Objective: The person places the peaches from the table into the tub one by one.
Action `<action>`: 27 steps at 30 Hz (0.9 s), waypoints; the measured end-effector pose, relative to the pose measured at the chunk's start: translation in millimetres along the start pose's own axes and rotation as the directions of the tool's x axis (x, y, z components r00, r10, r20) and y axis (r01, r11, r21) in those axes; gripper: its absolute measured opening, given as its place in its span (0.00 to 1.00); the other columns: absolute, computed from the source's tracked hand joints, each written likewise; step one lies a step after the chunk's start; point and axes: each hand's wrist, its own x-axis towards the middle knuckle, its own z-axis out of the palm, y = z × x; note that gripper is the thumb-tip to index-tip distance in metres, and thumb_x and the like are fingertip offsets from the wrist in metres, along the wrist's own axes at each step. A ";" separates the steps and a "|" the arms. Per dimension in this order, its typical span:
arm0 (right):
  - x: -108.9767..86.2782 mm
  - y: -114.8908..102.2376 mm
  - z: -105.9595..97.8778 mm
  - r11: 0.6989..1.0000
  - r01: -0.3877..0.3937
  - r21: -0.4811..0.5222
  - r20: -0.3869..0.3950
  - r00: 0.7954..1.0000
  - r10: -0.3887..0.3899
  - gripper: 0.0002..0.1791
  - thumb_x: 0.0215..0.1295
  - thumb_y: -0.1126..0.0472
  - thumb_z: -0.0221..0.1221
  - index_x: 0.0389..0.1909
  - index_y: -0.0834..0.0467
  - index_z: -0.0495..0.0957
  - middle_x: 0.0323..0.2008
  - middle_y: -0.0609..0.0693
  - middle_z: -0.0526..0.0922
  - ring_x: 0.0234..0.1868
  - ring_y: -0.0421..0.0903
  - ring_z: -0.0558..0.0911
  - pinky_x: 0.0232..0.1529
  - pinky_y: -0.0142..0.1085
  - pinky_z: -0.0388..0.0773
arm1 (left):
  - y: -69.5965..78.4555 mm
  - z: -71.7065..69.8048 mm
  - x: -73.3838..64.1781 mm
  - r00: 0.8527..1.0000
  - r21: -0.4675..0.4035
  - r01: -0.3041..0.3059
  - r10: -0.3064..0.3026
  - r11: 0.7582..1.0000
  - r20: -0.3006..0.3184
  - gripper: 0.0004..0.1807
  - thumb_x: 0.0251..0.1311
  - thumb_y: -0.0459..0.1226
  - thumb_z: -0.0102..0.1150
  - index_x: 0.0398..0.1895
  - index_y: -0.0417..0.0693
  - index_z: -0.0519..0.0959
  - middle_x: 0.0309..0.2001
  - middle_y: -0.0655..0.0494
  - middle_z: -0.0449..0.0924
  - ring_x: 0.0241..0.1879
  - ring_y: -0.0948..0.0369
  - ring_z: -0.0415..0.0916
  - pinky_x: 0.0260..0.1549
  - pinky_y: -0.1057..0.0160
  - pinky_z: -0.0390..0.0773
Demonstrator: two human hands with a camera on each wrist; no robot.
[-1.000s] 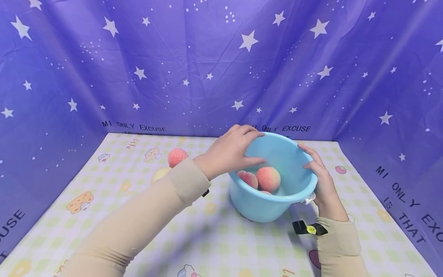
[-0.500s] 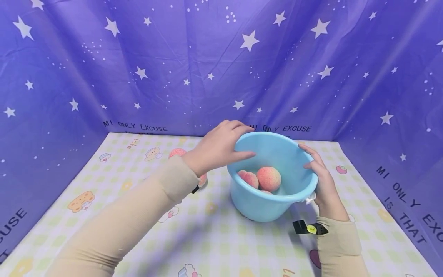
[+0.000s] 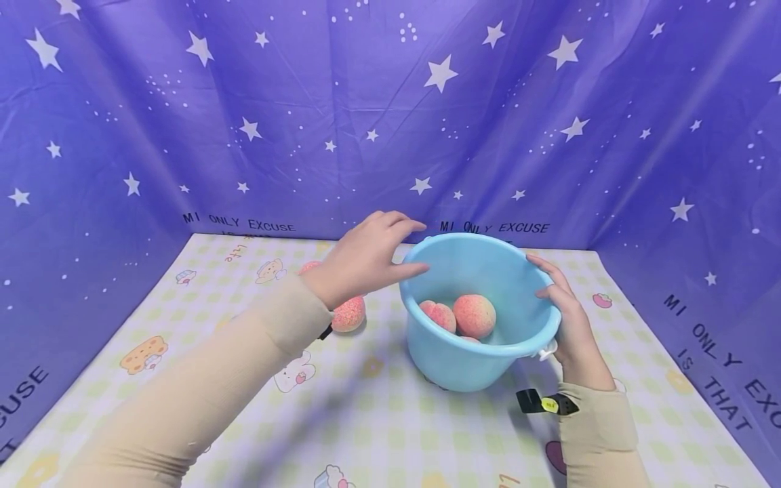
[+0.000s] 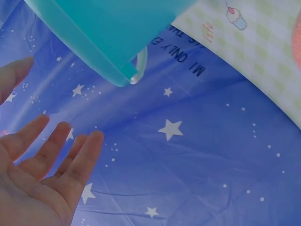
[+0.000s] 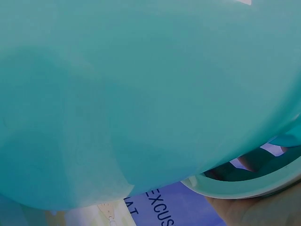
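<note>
A light blue bucket stands on the table, with peaches inside; two show well and a third only partly. On the bucket's right side my right hand grips the rim. The right wrist view is mostly filled by the bucket's wall, with part of the hand at lower right. My left hand is spread in the air just left of the bucket, holding nothing. In the left wrist view its fingers are apart from the bucket. Behind the left wrist lies a peach.
Another peach lies farther back, partly hidden by the left hand. A checked cloth with printed pictures covers the table. Purple star-printed curtains rise behind and at both sides. A white handle joint sticks out from the bucket's right.
My left hand has drawn back leftward, from over the bucket's opening to outside its rim. The peach behind the left wrist has come into view; a yellowish fruit is now hidden. The right hand stays put.
</note>
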 end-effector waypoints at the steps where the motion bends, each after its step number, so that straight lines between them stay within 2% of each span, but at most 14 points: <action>1: 0.0 0.1 0.1 1.000 0.000 0.001 0.000 1.000 0.000 0.35 0.64 0.68 0.34 0.73 0.43 0.59 0.73 0.43 0.54 0.67 0.43 0.60 0.56 0.30 0.65 | -1.5 -0.1 -1.1 1.000 0.001 0.003 -0.003 1.000 0.001 0.33 0.61 0.54 0.63 0.66 0.48 0.74 0.62 0.52 0.75 0.64 0.52 0.70 0.66 0.55 0.69; 7: -0.6 0.3 0.2 1.000 -0.004 0.005 0.007 1.000 0.004 0.35 0.65 0.68 0.34 0.73 0.43 0.59 0.73 0.44 0.53 0.67 0.43 0.60 0.56 0.30 0.65 | -9.7 -1.0 -7.9 1.000 0.012 0.028 -0.028 1.000 0.005 0.33 0.61 0.54 0.63 0.66 0.48 0.74 0.62 0.51 0.75 0.64 0.51 0.70 0.64 0.53 0.71; 13: -0.5 0.0 -0.3 1.000 0.001 0.004 0.009 1.000 -0.001 0.35 0.65 0.67 0.34 0.73 0.43 0.59 0.73 0.44 0.54 0.67 0.43 0.60 0.56 0.31 0.65 | -16.5 -2.8 -14.4 0.999 0.022 0.028 -0.028 0.999 -0.015 0.32 0.61 0.53 0.64 0.65 0.47 0.74 0.61 0.50 0.76 0.62 0.50 0.71 0.64 0.52 0.71; 21: -0.7 0.5 -0.2 1.000 0.005 0.001 0.008 1.000 -0.005 0.35 0.65 0.67 0.34 0.73 0.43 0.59 0.72 0.44 0.54 0.67 0.42 0.60 0.57 0.30 0.65 | -27.1 -1.8 -21.8 0.998 0.010 0.069 -0.069 0.998 -0.001 0.32 0.62 0.52 0.64 0.66 0.46 0.73 0.62 0.49 0.76 0.62 0.50 0.71 0.65 0.51 0.70; 27: -0.7 0.4 -0.3 1.000 0.006 0.000 0.007 1.000 -0.006 0.35 0.65 0.67 0.34 0.72 0.43 0.59 0.72 0.44 0.54 0.66 0.42 0.60 0.56 0.30 0.65 | -35.1 -0.3 -27.3 0.997 0.041 0.083 -0.083 0.996 0.008 0.33 0.61 0.51 0.65 0.65 0.44 0.73 0.62 0.46 0.76 0.63 0.48 0.71 0.66 0.51 0.69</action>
